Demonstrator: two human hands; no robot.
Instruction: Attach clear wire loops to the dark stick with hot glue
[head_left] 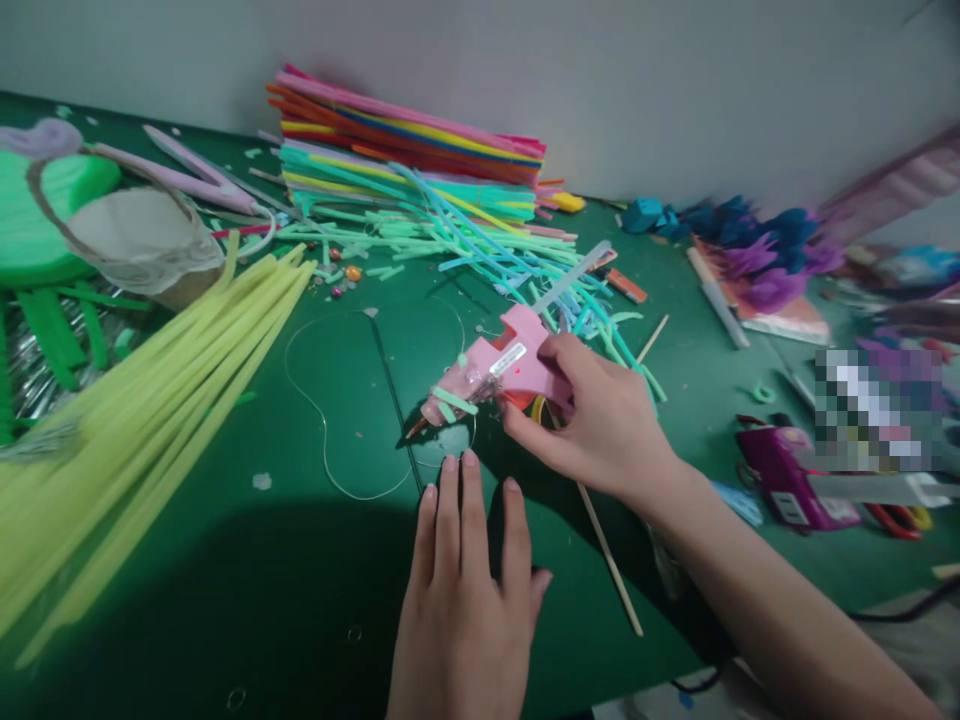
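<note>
A pink glue gun [517, 365] is in the grip of my right hand [600, 415], its copper-coloured nozzle pointing left and down at the table. Bits of mint pipe cleaner cling to its front, and a clear glue stick [574, 275] juts from its rear. My left hand [469, 575] is stretched out palm down, fingers apart, just below the nozzle. By its fingertips are a thin dark stick [388, 375] and a loop of fine wire [324, 425]. Whether the fingertips touch the stick, I cannot tell. A wooden stick [611, 560] lies under my right wrist.
Yellow-green pipe cleaners [172, 430] spread across the left, near a small handled basket [142, 240] and lilac scissors [199, 180]. Bundles of coloured pipe cleaners [412, 140] stand along the wall. A magenta device [791, 475] and purple flowers [772, 265] are at right.
</note>
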